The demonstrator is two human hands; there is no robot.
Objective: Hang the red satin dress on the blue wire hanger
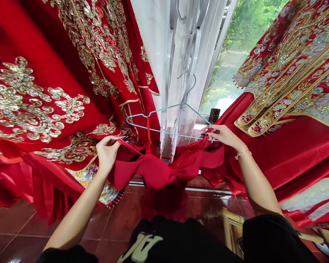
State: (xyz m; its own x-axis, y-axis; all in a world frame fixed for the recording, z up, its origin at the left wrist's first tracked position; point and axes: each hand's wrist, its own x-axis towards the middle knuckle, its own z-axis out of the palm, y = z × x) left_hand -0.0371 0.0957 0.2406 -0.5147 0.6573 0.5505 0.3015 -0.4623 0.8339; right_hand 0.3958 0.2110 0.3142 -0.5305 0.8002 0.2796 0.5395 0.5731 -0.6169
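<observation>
Now, the left hand (106, 153) pinched a red dress strap (130, 147), and the right hand (225, 136) held the top of the dress (159, 175) tight, right by a blue wire hanger (167, 108).

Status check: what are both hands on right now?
Left hand pinching red dress strap; right hand gripping teal wire hanger. Embroidered robes close both sides.

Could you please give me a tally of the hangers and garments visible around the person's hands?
Light blue wire hanger, in the right hand: 1
Plain red garment, pinched by the left hand: 1
Embroidered red-and-gold garments, one on each side: 2
Total: 4
</observation>
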